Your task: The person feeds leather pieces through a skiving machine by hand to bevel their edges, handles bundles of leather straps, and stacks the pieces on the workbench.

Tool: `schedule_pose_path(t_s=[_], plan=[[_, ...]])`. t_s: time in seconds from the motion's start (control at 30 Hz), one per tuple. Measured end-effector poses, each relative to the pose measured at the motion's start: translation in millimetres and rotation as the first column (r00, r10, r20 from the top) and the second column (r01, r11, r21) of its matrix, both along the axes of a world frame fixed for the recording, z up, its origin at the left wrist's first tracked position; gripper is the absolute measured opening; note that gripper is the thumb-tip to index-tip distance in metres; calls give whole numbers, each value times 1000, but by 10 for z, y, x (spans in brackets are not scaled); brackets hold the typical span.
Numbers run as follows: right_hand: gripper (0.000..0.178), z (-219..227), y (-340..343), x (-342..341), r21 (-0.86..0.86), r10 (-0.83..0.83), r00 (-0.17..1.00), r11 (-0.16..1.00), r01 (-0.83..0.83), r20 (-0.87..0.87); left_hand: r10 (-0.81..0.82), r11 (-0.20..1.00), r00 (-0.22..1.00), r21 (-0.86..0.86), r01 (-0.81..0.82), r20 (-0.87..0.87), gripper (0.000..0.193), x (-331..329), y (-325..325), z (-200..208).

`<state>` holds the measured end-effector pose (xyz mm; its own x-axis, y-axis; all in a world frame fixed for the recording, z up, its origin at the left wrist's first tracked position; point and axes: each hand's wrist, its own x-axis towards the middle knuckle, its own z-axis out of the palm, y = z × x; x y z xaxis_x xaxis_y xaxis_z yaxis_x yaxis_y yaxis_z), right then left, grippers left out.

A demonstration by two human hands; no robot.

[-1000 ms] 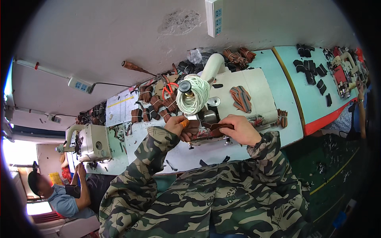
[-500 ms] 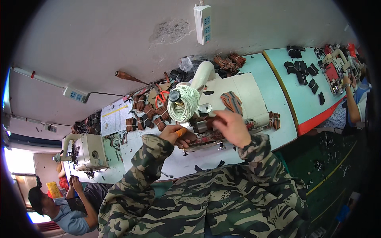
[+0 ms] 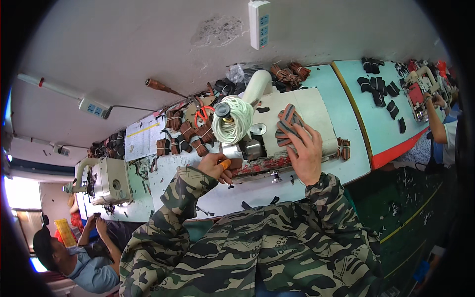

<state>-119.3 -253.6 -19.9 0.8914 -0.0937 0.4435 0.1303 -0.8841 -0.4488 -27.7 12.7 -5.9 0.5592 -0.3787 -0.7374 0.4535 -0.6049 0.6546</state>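
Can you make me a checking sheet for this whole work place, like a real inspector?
Surface: pale table, dark scraps near its front edge.
Job's things: striped strips lie on the sewing machine; brown piece at its front.
Clutter: brown bundles, orange-handled pliers.
Hands: left hand curled beside the brown piece, grip unclear; right hand touches the strips, fingers spread.
Cables: black cable runs from a wall socket box.
Surroundings: co-worker at lower left, another person's arm far right.

Glare overexposes the window (image 3: 22, 193) at left; the floor (image 3: 410, 208) at right is dim. Fisheye distortion curves outer edges. All 4 corners are black.
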Motion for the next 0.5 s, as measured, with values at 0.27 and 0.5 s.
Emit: schedule_pose_path(t_s=[0.27,0.5], plan=[[18,126,439,42,448,178,982,884,-134,-57,78,997,997,-11,-78,18,24,43,-59,16],[20,23,609,352,328,252,915,933,-145,-313,-30,999,999,-26,31,18,26,98,-337,-28]])
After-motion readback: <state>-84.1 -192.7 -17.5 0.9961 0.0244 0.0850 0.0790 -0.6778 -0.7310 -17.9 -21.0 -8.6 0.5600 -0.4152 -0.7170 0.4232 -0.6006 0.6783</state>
